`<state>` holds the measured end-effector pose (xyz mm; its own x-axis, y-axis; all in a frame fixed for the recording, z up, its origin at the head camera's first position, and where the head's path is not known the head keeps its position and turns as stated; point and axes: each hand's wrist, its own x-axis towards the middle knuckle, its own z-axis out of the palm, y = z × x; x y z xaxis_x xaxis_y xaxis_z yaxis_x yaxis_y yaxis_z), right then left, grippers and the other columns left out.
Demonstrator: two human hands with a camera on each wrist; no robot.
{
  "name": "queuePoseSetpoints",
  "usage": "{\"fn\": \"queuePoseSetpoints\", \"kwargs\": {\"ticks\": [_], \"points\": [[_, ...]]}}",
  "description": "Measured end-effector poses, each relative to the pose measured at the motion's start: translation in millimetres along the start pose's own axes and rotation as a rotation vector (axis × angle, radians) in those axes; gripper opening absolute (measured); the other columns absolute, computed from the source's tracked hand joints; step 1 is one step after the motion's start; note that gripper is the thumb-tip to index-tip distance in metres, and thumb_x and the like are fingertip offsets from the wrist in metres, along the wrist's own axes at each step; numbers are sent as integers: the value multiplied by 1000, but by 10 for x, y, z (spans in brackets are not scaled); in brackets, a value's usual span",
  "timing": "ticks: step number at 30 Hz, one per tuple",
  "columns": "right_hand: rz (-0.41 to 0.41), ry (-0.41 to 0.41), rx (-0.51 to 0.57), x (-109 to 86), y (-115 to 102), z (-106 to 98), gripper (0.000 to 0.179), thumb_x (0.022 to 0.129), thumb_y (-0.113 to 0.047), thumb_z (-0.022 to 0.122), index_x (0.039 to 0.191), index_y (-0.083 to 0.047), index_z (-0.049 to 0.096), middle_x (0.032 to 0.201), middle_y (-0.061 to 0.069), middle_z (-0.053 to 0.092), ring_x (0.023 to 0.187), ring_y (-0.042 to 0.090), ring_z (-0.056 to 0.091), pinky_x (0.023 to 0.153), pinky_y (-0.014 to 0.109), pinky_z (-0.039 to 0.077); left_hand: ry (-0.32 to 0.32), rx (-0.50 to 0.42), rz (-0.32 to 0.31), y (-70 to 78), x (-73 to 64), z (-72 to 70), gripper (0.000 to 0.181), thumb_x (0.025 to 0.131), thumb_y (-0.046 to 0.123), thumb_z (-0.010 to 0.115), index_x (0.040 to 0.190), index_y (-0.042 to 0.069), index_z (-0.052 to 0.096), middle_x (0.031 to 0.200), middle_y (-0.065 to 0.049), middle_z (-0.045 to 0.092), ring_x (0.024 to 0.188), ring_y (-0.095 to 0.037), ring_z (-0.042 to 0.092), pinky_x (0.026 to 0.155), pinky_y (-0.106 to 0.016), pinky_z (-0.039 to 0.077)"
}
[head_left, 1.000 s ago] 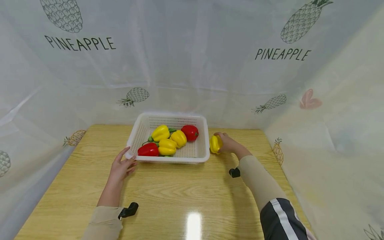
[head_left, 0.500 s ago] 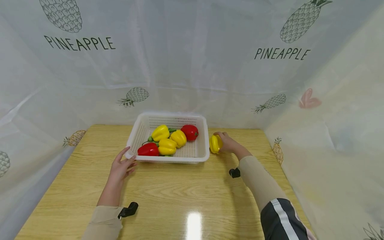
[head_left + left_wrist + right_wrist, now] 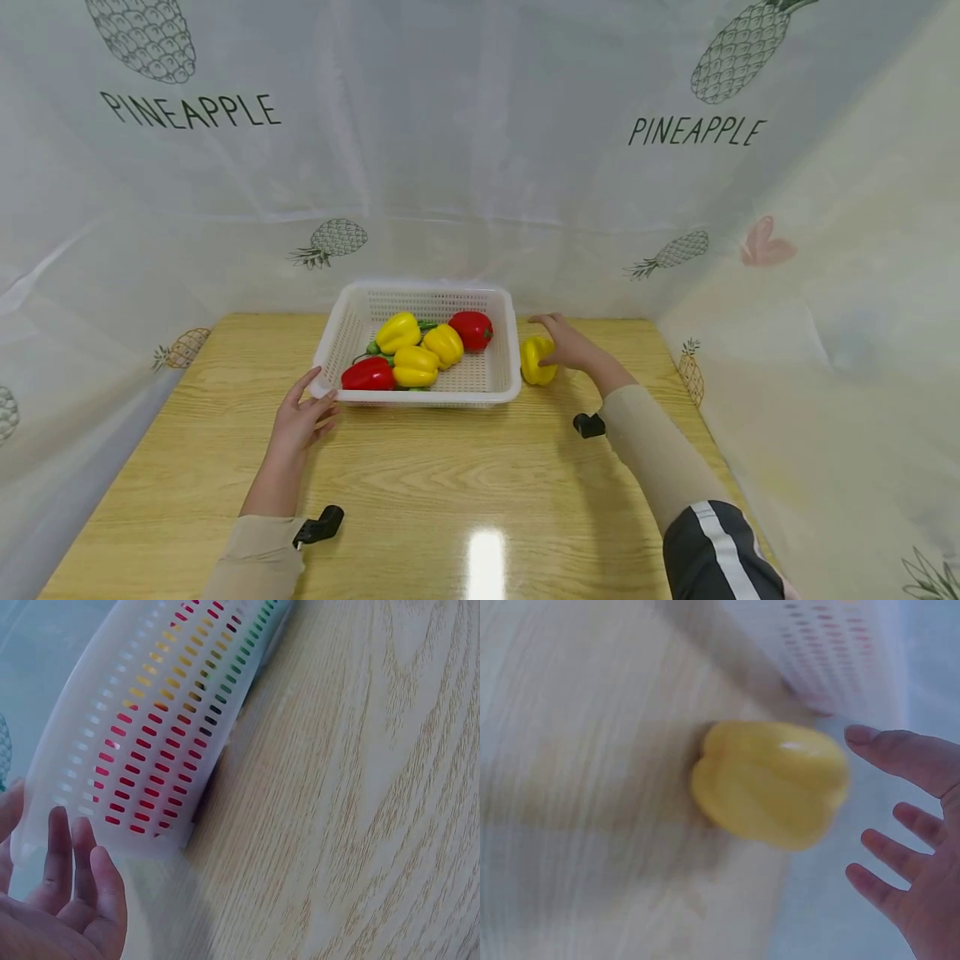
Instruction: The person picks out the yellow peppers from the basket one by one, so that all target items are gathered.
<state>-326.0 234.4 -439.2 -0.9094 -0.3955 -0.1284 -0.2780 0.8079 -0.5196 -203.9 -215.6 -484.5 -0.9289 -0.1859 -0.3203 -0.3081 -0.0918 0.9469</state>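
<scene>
A white perforated plastic basket (image 3: 427,398) stands on the table. In it lie several yellow bell peppers (image 3: 399,332) and red bell peppers (image 3: 369,374). My left hand (image 3: 297,421) is at the basket's near left corner, its loosely bent fingers touching the wall; in the left wrist view that hand (image 3: 64,915) shows beside the slotted side. Right of the basket a lone yellow bell pepper (image 3: 532,363) rests on the table. My right hand (image 3: 574,347) hovers over it, fingers spread. The right wrist view shows a gap between the hand (image 3: 930,877) and the pepper (image 3: 772,787).
Bits of green vegetable (image 3: 372,347) show among the peppers in the basket. The wooden table (image 3: 420,483) reaches back to a pale curtain (image 3: 450,167) printed with pineapples, which also encloses both sides. A small black wrist camera (image 3: 588,425) sits on each sleeve.
My right hand has let go of the lone yellow bell pepper and lifted slightly, its fingers spreading. The pepper stays beside the basket. My left hand keeps its place at the corner.
</scene>
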Motion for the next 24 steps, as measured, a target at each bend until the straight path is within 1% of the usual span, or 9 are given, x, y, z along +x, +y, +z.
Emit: {"fn": "queuePoseSetpoints", "kwargs": {"ticks": [3,7,9,11,14,16,20,24], "points": [[-27,13,9,-3,-116,-62,80,81,-2,78,148,-6,35,149,24,25,133,42,34,104,56,36,-1,-6,-12,2,3,-12,72,95,20,66,155,30,27,94,13,62,77,-7,65,73,-28,54],[-60,22,3,10,-266,-108,78,81,-5,79,147,-8,38,151,21,26,135,39,33,105,55,36,-26,-6,-20,5,3,-48,75,95,21,66,156,32,23,96,13,62,79,-9,65,74,-28,54],[-81,19,-7,25,-345,-122,78,81,-6,80,147,-9,39,151,19,27,135,37,32,105,53,36,-39,4,-20,8,-1,-64,76,96,21,65,156,33,22,102,12,62,82,-9,65,74,-27,54],[-104,13,-18,35,-427,-134,78,81,-7,80,147,-10,40,151,19,29,135,36,32,106,52,36,-46,13,-20,8,1,-77,76,96,21,65,156,34,21,110,8,61,84,-11,65,75,-27,54],[-133,-11,-23,47,-552,-144,78,81,-9,81,147,-10,40,150,18,30,135,35,33,107,50,35,-56,24,-21,12,5,-85,76,96,22,65,156,36,20,123,1,57,86,-12,65,76,-27,53],[-139,-30,-6,53,-630,-142,77,80,-9,81,147,-10,41,150,18,32,134,36,34,107,49,35,-64,33,-20,12,16,-88,76,96,23,65,156,36,20,130,-3,54,88,-13,66,77,-28,53],[-159,-74,34,94,-753,-103,76,81,-9,80,146,-9,41,149,17,35,131,39,38,104,48,39,-92,50,-17,19,31,-88,77,96,25,65,156,37,18,139,-10,48,89,-13,66,79,-29,53],[-183,-114,68,152,-873,-41,72,83,-11,79,145,-9,42,148,11,38,131,34,40,106,46,38,-105,50,-22,23,33,-74,77,96,25,64,156,38,17,144,-14,44,89,-13,66,81,-31,53]]}}
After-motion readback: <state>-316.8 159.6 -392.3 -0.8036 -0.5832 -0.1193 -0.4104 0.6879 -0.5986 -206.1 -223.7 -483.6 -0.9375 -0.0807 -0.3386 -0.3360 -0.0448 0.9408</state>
